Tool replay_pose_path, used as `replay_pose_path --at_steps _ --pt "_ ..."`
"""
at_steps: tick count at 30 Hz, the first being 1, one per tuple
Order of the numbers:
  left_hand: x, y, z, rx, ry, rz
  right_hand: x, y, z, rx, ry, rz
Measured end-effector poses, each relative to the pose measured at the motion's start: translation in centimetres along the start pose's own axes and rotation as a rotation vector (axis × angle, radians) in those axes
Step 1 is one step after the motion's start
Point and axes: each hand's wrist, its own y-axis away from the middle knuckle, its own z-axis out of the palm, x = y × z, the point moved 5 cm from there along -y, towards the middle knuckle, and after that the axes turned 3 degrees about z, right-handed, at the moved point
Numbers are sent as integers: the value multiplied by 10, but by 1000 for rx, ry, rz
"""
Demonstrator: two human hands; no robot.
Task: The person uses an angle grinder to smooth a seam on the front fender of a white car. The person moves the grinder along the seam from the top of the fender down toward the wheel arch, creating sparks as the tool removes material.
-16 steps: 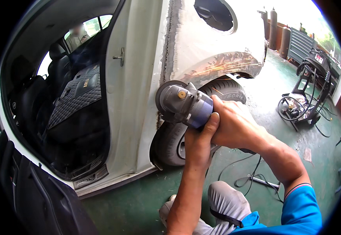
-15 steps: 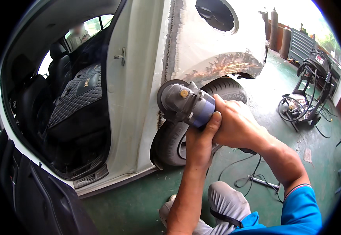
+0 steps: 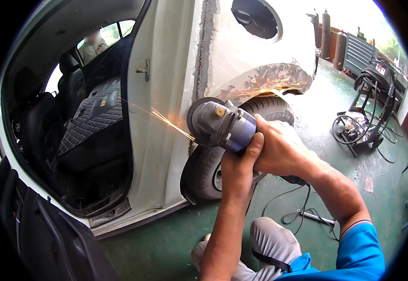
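Note:
Both of my hands are wrapped round an angle grinder (image 3: 222,122) with a blue and grey body. My left hand (image 3: 237,161) grips it from below and my right hand (image 3: 281,147) from the right side. The grinder's disc (image 3: 199,117) meets the edge of the white car body (image 3: 166,93), beside the rough vertical seam (image 3: 200,61) above the rear wheel arch. Orange sparks (image 3: 171,122) fly to the left, and more spray right along the scraped quarter panel (image 3: 279,77). Behind the grinder sits the rear wheel (image 3: 204,175).
The rear doorway opens on dark seats (image 3: 89,117). An open door (image 3: 49,234) lies at lower left. A power cord (image 3: 302,210) loops over the green floor near my knee (image 3: 274,239). A wheeled machine (image 3: 370,103) and gas cylinders (image 3: 325,35) stand at right. A person (image 3: 92,46) shows through the far window.
A bright jet of sparks now shoots left from the disc, and the sparks along the panel are denser. My hands and the grinder have barely shifted.

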Motion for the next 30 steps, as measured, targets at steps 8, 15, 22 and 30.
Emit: replay_pose_path --at_steps 8,15,22,30 --pt "-11 13 -3 30 67 -31 -10 7 -1 -75 50 14" --pt "-13 1 -3 -38 236 -25 -23 2 -12 -18 164 -12" --pt "-12 -2 1 -39 252 -17 -29 -3 -18 6 221 -71" --pt "-12 1 -3 -53 262 -44 -26 -3 -13 -2 169 -93"
